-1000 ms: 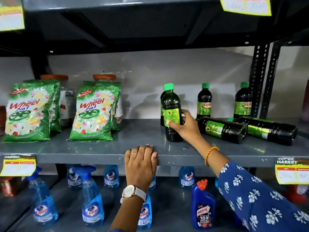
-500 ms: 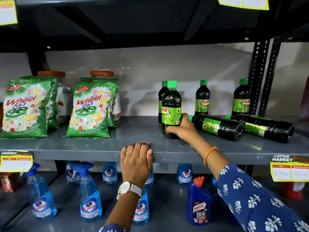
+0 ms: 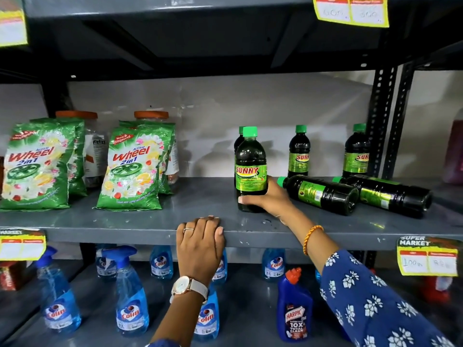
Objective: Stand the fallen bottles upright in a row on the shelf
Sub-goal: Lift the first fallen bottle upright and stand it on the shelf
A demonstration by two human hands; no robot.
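Observation:
My right hand (image 3: 268, 196) grips the lower part of a dark Sunny bottle (image 3: 250, 166) with a green cap, standing upright on the grey shelf (image 3: 150, 221). Another upright bottle (image 3: 239, 139) is mostly hidden right behind it. Two more stand at the back, one in the middle (image 3: 299, 152) and one by the post (image 3: 355, 152). Two bottles lie on their sides to the right, the nearer one (image 3: 323, 194) close to my wrist and the farther one (image 3: 390, 196) beyond it. My left hand (image 3: 200, 244) rests flat over the shelf's front edge, holding nothing.
Green Wheel detergent bags (image 3: 135, 169) and orange-lidded jars (image 3: 151, 116) fill the shelf's left half. Below stand blue Colin spray bottles (image 3: 130, 296) and a Harpic bottle (image 3: 294, 309). A perforated black post (image 3: 382, 121) bounds the right side. Yellow price tags (image 3: 428, 256) hang on the edges.
The held bottle went from slightly tilted to upright, its Sunny label turned to face me. My right hand slid down to its base. My left hand stayed on the shelf edge.

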